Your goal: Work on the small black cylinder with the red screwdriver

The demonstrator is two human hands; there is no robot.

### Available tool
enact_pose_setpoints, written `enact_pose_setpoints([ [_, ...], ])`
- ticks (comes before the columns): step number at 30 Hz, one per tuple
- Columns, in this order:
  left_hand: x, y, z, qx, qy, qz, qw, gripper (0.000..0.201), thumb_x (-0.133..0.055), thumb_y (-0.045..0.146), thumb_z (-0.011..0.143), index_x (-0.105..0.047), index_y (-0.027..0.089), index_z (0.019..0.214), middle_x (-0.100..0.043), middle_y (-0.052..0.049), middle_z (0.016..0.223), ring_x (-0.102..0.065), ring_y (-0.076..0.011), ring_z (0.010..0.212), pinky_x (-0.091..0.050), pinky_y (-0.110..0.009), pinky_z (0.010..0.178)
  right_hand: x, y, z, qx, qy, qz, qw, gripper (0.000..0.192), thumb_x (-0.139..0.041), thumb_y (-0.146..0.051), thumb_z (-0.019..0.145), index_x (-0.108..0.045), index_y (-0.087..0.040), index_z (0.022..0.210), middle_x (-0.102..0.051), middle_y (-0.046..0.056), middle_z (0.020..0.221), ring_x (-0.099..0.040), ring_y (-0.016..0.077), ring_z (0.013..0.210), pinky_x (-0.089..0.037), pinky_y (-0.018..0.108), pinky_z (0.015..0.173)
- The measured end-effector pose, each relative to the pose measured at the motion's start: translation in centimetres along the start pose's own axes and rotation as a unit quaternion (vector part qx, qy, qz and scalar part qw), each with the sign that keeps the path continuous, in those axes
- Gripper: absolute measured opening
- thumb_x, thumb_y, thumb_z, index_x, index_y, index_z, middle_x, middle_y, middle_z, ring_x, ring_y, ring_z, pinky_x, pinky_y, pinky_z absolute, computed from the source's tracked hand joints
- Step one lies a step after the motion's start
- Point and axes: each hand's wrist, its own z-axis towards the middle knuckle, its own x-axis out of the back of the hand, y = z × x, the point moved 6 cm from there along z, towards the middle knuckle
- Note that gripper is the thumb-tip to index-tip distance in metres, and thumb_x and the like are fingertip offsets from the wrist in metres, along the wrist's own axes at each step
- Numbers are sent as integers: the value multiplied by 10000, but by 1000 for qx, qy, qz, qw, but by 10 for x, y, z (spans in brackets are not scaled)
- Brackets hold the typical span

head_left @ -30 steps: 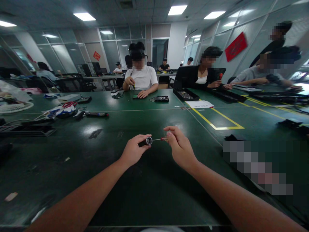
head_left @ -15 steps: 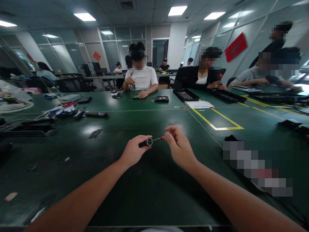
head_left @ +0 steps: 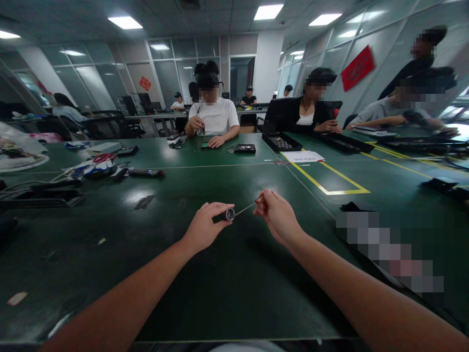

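Observation:
Above the green table, my left hand [head_left: 205, 228] grips a short black cylinder [head_left: 229, 214] between thumb and fingers. Its round, silver-rimmed end faces me; I cannot tell exactly what kind of part it is. My right hand [head_left: 275, 215] is closed around the red handle of a screwdriver [head_left: 246, 208]. The thin metal shaft slants down to the left, and its tip is at the right side of the cylinder's rim. Whether the tip touches or enters the cylinder I cannot make out. My fingers hide most of the handle.
To the left lie red scissors [head_left: 104, 158], a dark pen-like tool [head_left: 146, 173], cables and a black tray [head_left: 40, 196]. A dark pouch-like item [head_left: 361, 244], partly blurred, lies at right. Across the green table [head_left: 220, 293] sit co-workers, with black trays [head_left: 282, 142] and a paper sheet [head_left: 302, 156].
My right hand has shifted slightly right and closed more fully round the screwdriver handle, which now tilts more upward. My left hand with the cylinder has barely moved.

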Motion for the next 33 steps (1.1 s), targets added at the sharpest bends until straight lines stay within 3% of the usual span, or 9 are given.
enact_pose_setpoints([
  [3, -1, -3, -1, 5, 6, -4, 1000, 446, -747, 164, 826, -679, 304, 1244, -694, -51, 1254, -601, -266, 1210, -351, -550, 1138, -3, -9, -6, 87, -1, -56, 995, 263, -578, -486, 906, -587, -231, 842, -569, -23, 690, -527, 146, 600, -517, 331, 651],
  [7, -2, -3, -2, 5, 5, -9, 1000, 453, -753, 180, 825, -674, 310, 1252, -694, -47, 1251, -604, -267, 1202, -346, -554, 1140, -7, -14, -13, 145, -12, -129, 981, 271, -513, -496, 952, -582, -235, 927, -623, -5, 772, -582, 158, 660, -492, 327, 665],
  [14, -2, -4, -3, 2, 5, -9, 1000, 451, -747, 196, 839, -667, 319, 1265, -694, -40, 1249, -600, -261, 1203, -338, -559, 1144, -10, -23, -21, 180, -10, -198, 963, 250, -439, -451, 994, -559, -238, 942, -624, 7, 766, -589, 173, 682, -469, 331, 666],
  [18, -2, -5, -3, 0, 3, 0, 1000, 446, -742, 209, 846, -664, 330, 1268, -695, -35, 1245, -602, -261, 1195, -343, -560, 1138, -13, -26, -28, 202, -41, -215, 954, 243, -454, -455, 999, -576, -250, 959, -616, 1, 762, -577, 178, 696, -452, 331, 676],
  [24, -3, -8, -3, 4, 2, 6, 1000, 438, -754, 195, 836, -675, 315, 1250, -700, -36, 1235, -609, -260, 1176, -368, -538, 1112, -17, -37, -39, 241, -56, -265, 932, 375, -443, -484, 1009, -667, -239, 836, -641, 17, 723, -566, 175, 645, -416, 318, 623],
  [29, -2, -12, -2, 10, 8, -2, 1000, 441, -754, 187, 838, -674, 318, 1251, -696, -32, 1248, -602, -251, 1203, -381, -502, 1105, -20, -39, -42, 269, -74, -295, 914, 218, -476, -375, 1005, -639, -234, 1039, -668, 22, 821, -601, 180, 709, -433, 308, 653],
  [33, -2, -12, -2, 13, 9, 6, 1000, 448, -764, 168, 825, -679, 310, 1241, -701, -30, 1236, -609, -247, 1187, -393, -495, 1093, -22, -38, -41, 284, -95, -309, 903, 206, -425, -313, 1016, -605, -226, 968, -622, 13, 818, -576, 171, 734, -430, 301, 675],
])
